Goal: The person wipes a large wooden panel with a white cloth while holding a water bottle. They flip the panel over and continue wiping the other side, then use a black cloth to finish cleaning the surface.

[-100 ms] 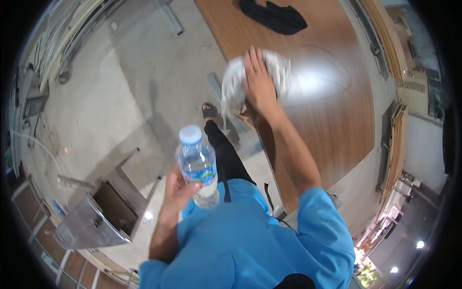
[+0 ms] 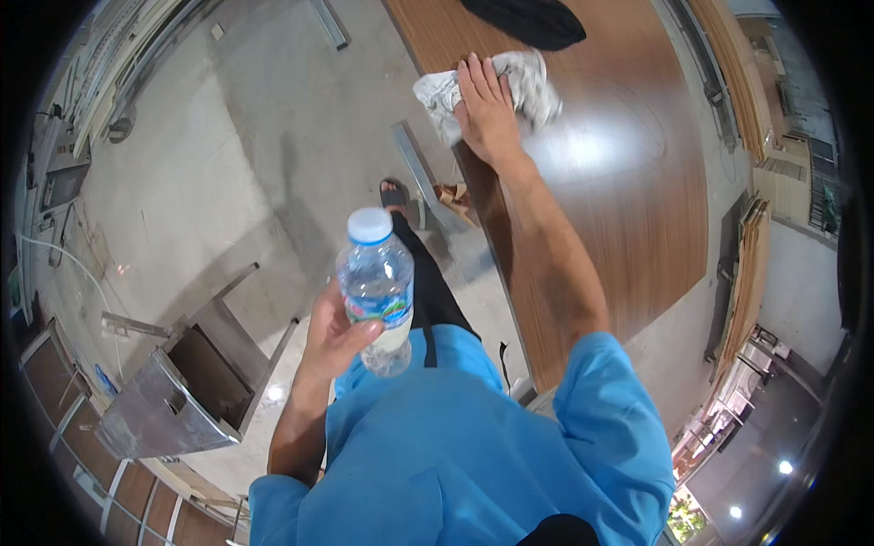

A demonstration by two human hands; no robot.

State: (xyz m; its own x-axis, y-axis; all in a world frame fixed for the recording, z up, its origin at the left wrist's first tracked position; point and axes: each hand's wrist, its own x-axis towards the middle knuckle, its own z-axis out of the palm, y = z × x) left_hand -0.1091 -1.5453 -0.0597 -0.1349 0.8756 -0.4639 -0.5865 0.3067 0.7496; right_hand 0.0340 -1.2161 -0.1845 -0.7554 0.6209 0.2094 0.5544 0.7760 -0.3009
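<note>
My left hand [image 2: 339, 332] is closed around a clear plastic water bottle [image 2: 375, 264] with a white cap and a blue label. It is held upright in front of my body, partly filled with clear liquid. My right hand [image 2: 488, 114] lies with stretched fingers on a crumpled white-grey cloth [image 2: 533, 86]. Beneath it is a brown wood-grain panel [image 2: 628, 227], and part of the cloth hangs over the panel's left edge. Bright light reflects off the panel beside the cloth.
A black cloth-like item [image 2: 533, 20] lies at the panel's far end. Metal bars [image 2: 414, 164] rest on the floor near my foot. At lower left stands a grey metal box-like piece [image 2: 168, 405] with legs. Stacked boards [image 2: 748, 264] line the right side.
My right hand has slid the cloth farther away along the panel. The bottle in my left hand has shifted slightly up and right in the picture, and the view has tilted a little.
</note>
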